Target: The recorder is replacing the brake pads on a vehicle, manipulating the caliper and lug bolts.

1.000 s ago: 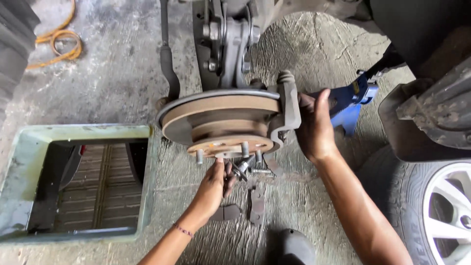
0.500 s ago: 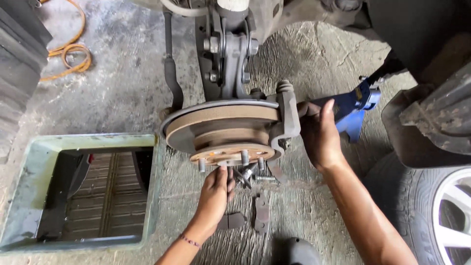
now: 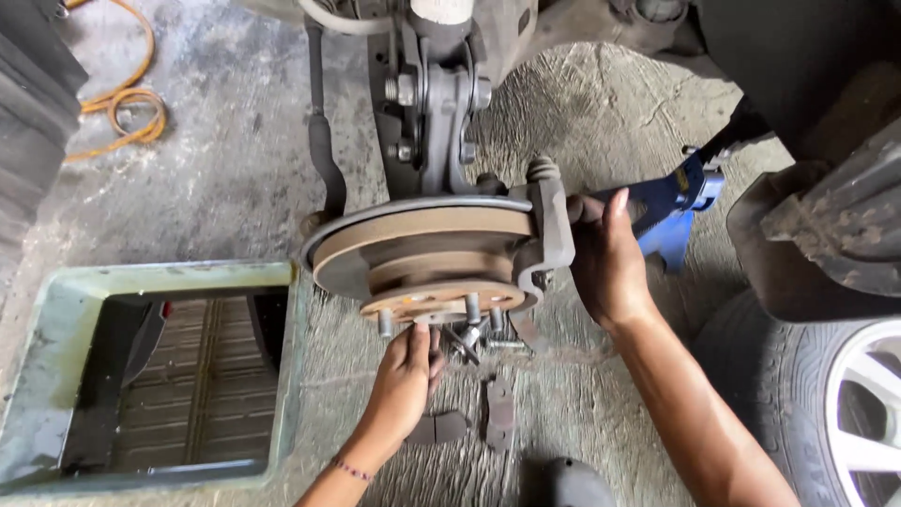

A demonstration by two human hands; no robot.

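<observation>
Concrete floor [image 3: 216, 188] lay under the rotor [image 3: 422, 246]. Our left hand [image 3: 405, 371] had crept up to its hub studs, fingers loose, while our right hand [image 3: 605, 258] stayed wrapped on the caliper [image 3: 552, 225].

The right hand [image 3: 608, 258] hides its fingertips behind the brake caliper [image 3: 552, 225]. At four o'clock, the tyre [image 3: 798, 394] is cut off by the frame edge. The bolts [image 3: 474, 343] under the hub are too small to count.

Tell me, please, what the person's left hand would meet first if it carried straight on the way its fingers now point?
The left hand points up the picture; its fingertips already sit at the rusty round wheel hub face between the studs, so the hub comes first, though depth is hard to judge.
</observation>
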